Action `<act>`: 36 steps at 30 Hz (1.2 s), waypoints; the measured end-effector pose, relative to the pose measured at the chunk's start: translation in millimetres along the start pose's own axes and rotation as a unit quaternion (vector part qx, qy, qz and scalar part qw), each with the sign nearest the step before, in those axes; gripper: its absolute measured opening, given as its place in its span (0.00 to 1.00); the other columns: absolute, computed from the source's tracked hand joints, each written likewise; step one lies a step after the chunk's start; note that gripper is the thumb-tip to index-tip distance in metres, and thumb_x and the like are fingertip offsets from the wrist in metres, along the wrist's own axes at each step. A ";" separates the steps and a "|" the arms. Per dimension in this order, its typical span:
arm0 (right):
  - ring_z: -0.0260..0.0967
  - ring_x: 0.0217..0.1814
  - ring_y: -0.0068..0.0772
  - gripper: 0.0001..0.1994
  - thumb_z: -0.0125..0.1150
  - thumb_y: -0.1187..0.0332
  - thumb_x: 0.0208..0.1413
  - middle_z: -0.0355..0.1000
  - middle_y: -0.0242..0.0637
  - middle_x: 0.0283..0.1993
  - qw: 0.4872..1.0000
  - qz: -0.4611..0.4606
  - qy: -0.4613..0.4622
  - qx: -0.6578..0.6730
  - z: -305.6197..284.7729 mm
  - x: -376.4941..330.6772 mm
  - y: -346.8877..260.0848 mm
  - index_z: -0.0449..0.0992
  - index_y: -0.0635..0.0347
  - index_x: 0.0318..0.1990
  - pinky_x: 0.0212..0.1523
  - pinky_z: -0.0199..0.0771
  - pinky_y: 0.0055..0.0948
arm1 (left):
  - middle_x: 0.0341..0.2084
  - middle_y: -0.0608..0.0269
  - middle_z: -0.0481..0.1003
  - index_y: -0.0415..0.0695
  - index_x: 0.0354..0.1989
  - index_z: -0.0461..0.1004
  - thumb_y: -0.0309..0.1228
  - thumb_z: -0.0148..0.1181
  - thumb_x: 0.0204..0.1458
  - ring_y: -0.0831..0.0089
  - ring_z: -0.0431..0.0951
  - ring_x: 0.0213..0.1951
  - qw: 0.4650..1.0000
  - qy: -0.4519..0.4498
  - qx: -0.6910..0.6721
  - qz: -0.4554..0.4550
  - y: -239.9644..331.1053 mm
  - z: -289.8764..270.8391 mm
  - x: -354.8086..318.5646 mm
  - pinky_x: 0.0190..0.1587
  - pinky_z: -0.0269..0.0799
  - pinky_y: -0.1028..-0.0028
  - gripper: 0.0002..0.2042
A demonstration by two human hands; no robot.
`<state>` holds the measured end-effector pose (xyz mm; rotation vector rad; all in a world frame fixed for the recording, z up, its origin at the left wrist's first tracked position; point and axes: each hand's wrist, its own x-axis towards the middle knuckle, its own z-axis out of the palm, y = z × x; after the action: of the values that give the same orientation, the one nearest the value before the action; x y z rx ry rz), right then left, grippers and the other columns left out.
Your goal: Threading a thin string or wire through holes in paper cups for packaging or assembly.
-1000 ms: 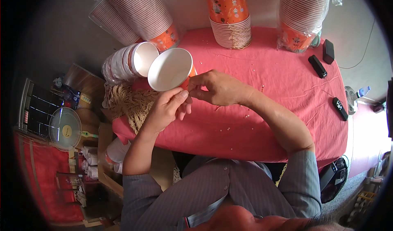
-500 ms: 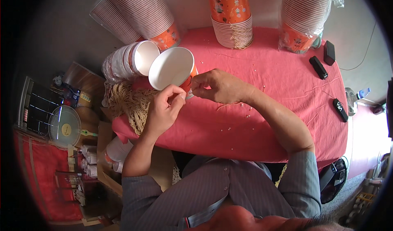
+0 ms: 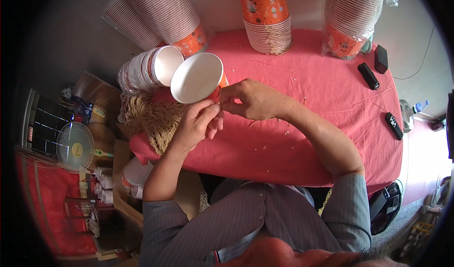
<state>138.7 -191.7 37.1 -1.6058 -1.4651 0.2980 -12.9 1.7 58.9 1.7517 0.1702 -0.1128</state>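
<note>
A large paper cup (image 3: 196,78), white inside with an orange printed outside, stands tilted at the left of the red-covered table, its mouth toward me. My left hand (image 3: 196,125) is at the cup's near right side, thumb and fingers closed together; anything between them is too small to make out. Beside it my right hand (image 3: 250,99) pinches at the cup's orange side, fingertips almost meeting the left thumb. What the right fingers grip is hidden. A heap of beige cords (image 3: 158,120) lies left of my left hand, over the table's edge.
Wrapped cups (image 3: 137,73) lie on their side at the left. Tall cup stacks (image 3: 168,16) stand behind, with another stack (image 3: 267,30) at the back middle and a bagged one (image 3: 350,26) at back right. Small black devices (image 3: 368,76) lie along the right edge. White bits dot the cloth (image 3: 321,134).
My left hand has turned and its thumb now lies at the cup's near side, with the other fingers curled below. The right hand has barely moved and stays pinched.
</note>
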 end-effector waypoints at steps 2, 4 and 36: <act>0.85 0.45 0.49 0.08 0.65 0.71 0.66 0.85 0.50 0.42 1.000 0.003 -0.002 0.016 -0.9 0.0 -0.1 0.83 0.65 0.47 0.51 0.83 0.45 | 0.26 0.66 0.78 0.42 0.39 0.76 0.40 0.53 0.76 0.84 0.72 0.20 1.000 0.005 0.013 0.017 -1.4 2.4 -0.8 0.20 0.57 0.82 0.16; 0.84 0.44 0.47 0.08 0.65 0.71 0.66 0.85 0.49 0.41 1.000 0.007 -0.001 0.023 -1.5 -0.4 0.1 0.83 0.65 0.47 0.50 0.83 0.44 | 0.27 0.61 0.79 0.39 0.38 0.76 0.32 0.58 0.73 0.74 0.77 0.23 0.979 0.052 0.171 0.102 -2.1 4.3 -1.1 0.25 0.68 0.75 0.10; 0.74 0.43 0.21 0.08 0.64 0.68 0.70 0.80 0.30 0.37 0.964 0.138 0.148 0.174 11.1 4.3 41.8 0.82 0.65 0.43 0.52 0.78 0.32 | 0.35 0.54 0.85 0.40 0.41 0.82 0.31 0.68 0.65 0.52 0.83 0.38 0.833 0.207 0.432 0.277 -8.1 -6.2 22.0 0.49 0.73 0.58 0.06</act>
<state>159.8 -177.7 1.7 -1.4886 -0.9057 0.4280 7.2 10.4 48.5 2.6436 -0.1130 0.7332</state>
